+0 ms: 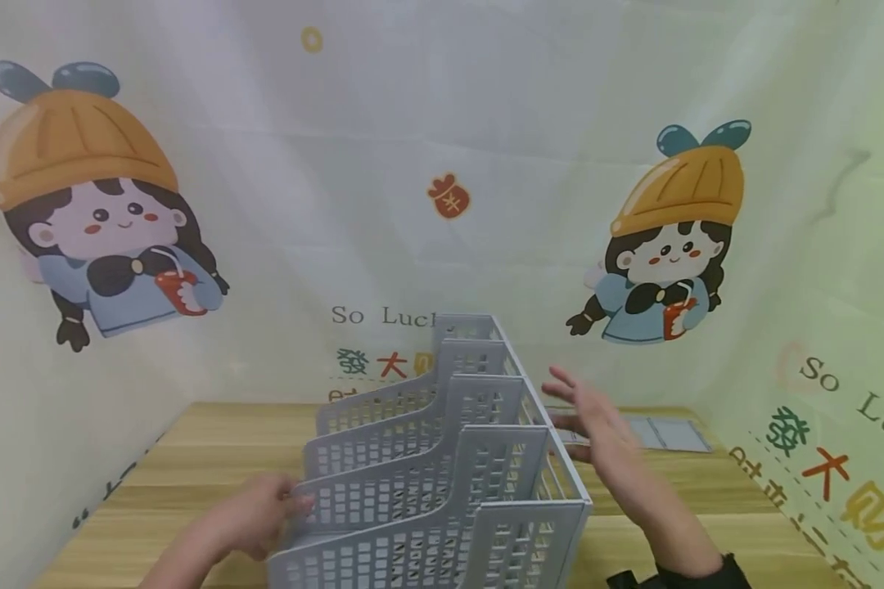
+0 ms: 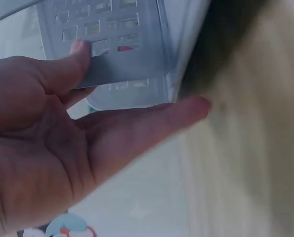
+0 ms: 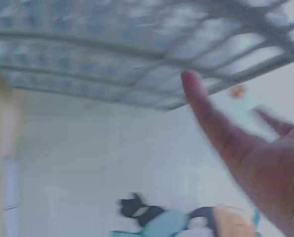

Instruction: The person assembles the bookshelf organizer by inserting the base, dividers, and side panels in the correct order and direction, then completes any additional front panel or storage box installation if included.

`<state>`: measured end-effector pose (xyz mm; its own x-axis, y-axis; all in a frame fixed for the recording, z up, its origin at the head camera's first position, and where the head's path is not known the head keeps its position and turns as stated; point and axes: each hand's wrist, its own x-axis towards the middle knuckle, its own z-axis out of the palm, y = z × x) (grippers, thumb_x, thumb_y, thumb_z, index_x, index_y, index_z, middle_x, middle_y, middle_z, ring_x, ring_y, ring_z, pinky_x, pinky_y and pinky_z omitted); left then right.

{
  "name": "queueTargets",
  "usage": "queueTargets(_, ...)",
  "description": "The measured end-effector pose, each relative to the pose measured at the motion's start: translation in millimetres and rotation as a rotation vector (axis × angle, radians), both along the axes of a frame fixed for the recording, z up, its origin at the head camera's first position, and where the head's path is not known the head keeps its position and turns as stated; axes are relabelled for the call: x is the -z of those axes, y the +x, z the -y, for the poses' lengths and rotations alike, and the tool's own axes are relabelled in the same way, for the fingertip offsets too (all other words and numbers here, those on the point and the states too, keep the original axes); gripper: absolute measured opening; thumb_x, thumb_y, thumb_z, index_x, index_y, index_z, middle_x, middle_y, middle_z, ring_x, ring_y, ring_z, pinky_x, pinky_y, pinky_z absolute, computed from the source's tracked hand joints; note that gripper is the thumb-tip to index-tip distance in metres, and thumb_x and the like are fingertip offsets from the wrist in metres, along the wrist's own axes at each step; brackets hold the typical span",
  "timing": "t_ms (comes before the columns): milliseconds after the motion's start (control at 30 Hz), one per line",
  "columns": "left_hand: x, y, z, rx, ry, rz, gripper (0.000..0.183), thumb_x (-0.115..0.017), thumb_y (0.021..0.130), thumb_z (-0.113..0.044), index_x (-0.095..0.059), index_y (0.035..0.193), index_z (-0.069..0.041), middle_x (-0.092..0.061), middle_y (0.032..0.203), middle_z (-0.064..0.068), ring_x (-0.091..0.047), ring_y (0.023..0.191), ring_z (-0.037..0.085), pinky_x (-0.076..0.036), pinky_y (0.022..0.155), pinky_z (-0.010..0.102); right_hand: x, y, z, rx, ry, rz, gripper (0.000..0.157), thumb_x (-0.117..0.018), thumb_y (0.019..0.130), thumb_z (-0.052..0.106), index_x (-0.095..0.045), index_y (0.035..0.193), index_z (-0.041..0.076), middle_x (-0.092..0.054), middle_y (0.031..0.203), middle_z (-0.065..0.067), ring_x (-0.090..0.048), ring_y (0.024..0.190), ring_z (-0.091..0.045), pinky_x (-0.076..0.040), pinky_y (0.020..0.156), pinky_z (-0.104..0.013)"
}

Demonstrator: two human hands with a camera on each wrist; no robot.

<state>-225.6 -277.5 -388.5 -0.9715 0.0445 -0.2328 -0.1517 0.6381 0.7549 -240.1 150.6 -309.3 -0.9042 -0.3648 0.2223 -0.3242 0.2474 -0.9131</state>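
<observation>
A grey plastic file organizer point(image 1: 383, 499) with perforated dividers stands on the wooden table, its low ends toward the left and its tall back toward the right. My left hand point(image 1: 254, 511) pinches the low end of one divider. In the left wrist view the thumb of that hand point(image 2: 43, 128) lies on the perforated panel point(image 2: 109, 42), with fingers behind it. My right hand point(image 1: 604, 446) is beside the organizer's tall back, fingers spread and fairly straight, holding nothing. Blur in the right wrist view leaves unclear whether a fingertip touches the grid-like back point(image 3: 151, 54).
Flat grey panels point(image 1: 674, 433) lie at the table's back right, partly hidden behind my right hand. A printed cloth point(image 1: 530, 106) with cartoon figures hangs around the back and sides of the wooden table point(image 1: 214, 442).
</observation>
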Motion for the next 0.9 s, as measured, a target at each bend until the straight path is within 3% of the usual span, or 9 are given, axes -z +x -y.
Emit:
queueTargets(133,-28.4,2.1,21.9,0.000,0.103,-0.019,0.048,-0.051,0.113,-0.033,-0.057,0.139,0.007,-0.076,0.108,0.011,-0.075,0.087,0.022,-0.066,0.073,0.043,-27.4,23.4,-7.3,-0.128,0.127,-0.151,0.053,-0.028,0.118,0.038,-0.030,0.169,0.023,-0.034,0.174,-0.014,-0.044,0.154,-0.043,-0.054,0.110,-0.034)
queueTargets(233,-56.6,11.2,40.9,-0.035,0.060,-0.117,0.051,-0.056,0.111,-0.040,-0.061,0.137,0.003,-0.074,0.114,0.012,-0.073,0.086,0.017,-0.062,0.073,0.036,-30.7,26.0,-15.7,-0.249,0.279,-0.138,0.066,-0.047,0.115,0.033,-0.014,0.172,0.025,-0.018,0.180,-0.012,-0.024,0.164,-0.043,-0.042,0.121,-0.029)
queueTargets(300,-75.6,22.8,51.6,-0.062,-0.010,-0.212,0.048,-0.061,0.109,-0.041,-0.064,0.135,-0.001,-0.075,0.117,0.015,-0.072,0.089,0.016,-0.059,0.072,0.031,-29.7,22.6,-19.7,-0.313,0.343,-0.057,0.083,-0.054,0.113,0.034,0.003,0.172,0.025,0.000,0.181,-0.012,-0.008,0.166,-0.043,-0.034,0.125,-0.028)
queueTargets(333,-83.9,29.8,55.6,-0.074,-0.046,-0.265,0.046,-0.063,0.107,-0.041,-0.065,0.136,-0.004,-0.075,0.118,0.016,-0.071,0.092,0.015,-0.057,0.073,0.029,-28.2,20.0,-20.8,-0.333,0.363,-0.029,0.089,-0.057,0.112,0.034,0.009,0.171,0.025,0.003,0.181,-0.013,-0.007,0.166,-0.043,-0.033,0.123,-0.024)
queueTargets(400,-96.2,44.0,59.8,-0.072,-0.092,-0.353,0.045,-0.067,0.106,-0.037,-0.064,0.141,-0.009,-0.073,0.129,0.018,-0.072,0.100,0.016,-0.058,0.074,0.029,-24.0,14.0,-20.2,-0.359,0.422,0.002,0.094,-0.059,0.110,0.034,0.012,0.171,0.022,0.001,0.181,-0.016,-0.013,0.166,-0.043,-0.035,0.125,-0.035)
queueTargets(533,-105.6,59.5,48.1,-0.056,-0.150,-0.500,0.037,-0.061,0.109,-0.029,-0.064,0.145,-0.019,-0.063,0.148,0.018,-0.062,0.129,0.033,-0.059,0.096,0.050,-11.7,3.2,-17.1,-0.370,0.528,0.065,0.096,-0.060,0.109,0.040,0.009,0.171,0.015,-0.006,0.180,-0.020,-0.025,0.163,-0.043,-0.036,0.126,-0.051)
queueTargets(633,-108.5,58.1,28.3,-0.022,-0.090,-0.552,0.038,-0.047,0.114,-0.027,-0.061,0.148,-0.018,-0.043,0.167,0.020,-0.040,0.151,0.050,-0.042,0.109,0.077,-0.8,-3.4,-19.0,-0.400,0.560,0.110,0.100,-0.063,0.107,0.042,0.008,0.171,0.009,-0.010,0.178,-0.024,-0.025,0.162,-0.046,-0.033,0.126,-0.060)
queueTargets(700,-109.7,53.6,14.1,0.019,-0.009,-0.575,0.041,-0.040,0.115,-0.026,-0.059,0.149,-0.014,-0.026,0.176,0.021,-0.022,0.160,0.054,-0.028,0.112,0.085,5.8,-7.7,-21.6,-0.429,0.563,0.145,0.102,-0.064,0.107,0.043,0.006,0.170,0.005,-0.012,0.176,-0.029,-0.026,0.160,-0.050,-0.033,0.125,-0.065)
queueTargets(900,-113.6,35.2,-24.4,0.182,0.022,-0.696,0.043,-0.036,0.113,-0.018,-0.060,0.146,-0.008,-0.015,0.179,0.019,-0.006,0.166,0.049,-0.010,0.123,0.082,18.3,-11.5,-28.2,-0.397,0.601,0.257,0.102,-0.063,0.105,0.051,-0.003,0.170,0.000,-0.015,0.175,-0.031,-0.043,0.154,-0.048,-0.039,0.123,-0.065)
